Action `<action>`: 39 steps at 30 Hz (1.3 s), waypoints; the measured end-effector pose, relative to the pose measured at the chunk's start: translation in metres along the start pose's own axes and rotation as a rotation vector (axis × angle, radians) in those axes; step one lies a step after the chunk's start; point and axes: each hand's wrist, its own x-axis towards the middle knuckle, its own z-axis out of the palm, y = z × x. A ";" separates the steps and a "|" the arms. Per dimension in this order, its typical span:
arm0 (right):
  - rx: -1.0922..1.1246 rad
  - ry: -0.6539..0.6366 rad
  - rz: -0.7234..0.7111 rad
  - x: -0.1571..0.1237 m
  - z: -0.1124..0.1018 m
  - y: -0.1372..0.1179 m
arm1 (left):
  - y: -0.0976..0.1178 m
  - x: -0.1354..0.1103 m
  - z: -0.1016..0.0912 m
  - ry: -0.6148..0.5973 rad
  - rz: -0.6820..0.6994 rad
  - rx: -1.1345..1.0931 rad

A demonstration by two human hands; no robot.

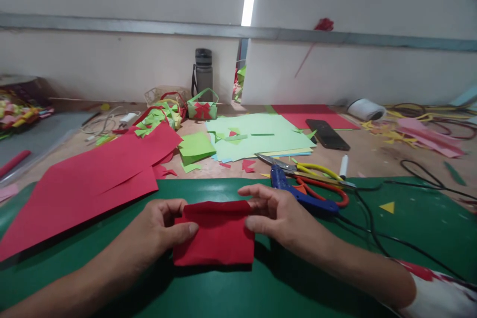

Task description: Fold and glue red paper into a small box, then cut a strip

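A folded red paper pouch (219, 243) is held just over the green mat (208, 293), its upper edge bent into a fold. On its left side my left hand (160, 228) pinches it, thumb on the front face and the other fingers behind. My right hand (276, 213) grips the upper right edge between thumb and fingers, with the index finger raised off the paper. What lies inside the pouch is hidden. Just beyond my right hand rest a blue glue gun (298, 194) and scissors with orange handles (335, 191).
Large red paper sheets (93, 174) lie at left. Behind are pale green sheets (261, 134), a small green paper basket (202, 109), a dark bottle (204, 74) and a phone (328, 134). A black cable (402, 243) crosses the mat at right. Yellow-handled scissors (320, 169) lie near the glue gun.
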 end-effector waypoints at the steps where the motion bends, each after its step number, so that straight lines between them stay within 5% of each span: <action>1: 0.025 -0.014 0.003 0.000 0.001 0.001 | 0.000 0.000 0.000 -0.002 0.002 -0.009; 9: 0.069 0.026 -0.011 0.002 0.003 0.001 | -0.001 0.002 0.001 0.045 0.048 -0.020; 26: -0.361 -0.043 -0.017 0.006 -0.003 -0.001 | 0.001 0.011 -0.005 0.099 0.065 0.232; 34: -0.928 -0.033 -0.160 0.003 -0.002 0.003 | -0.013 0.015 -0.007 0.146 0.453 0.694; 39: -1.133 0.043 -0.290 0.004 -0.001 0.012 | -0.019 0.018 -0.010 0.146 0.562 0.823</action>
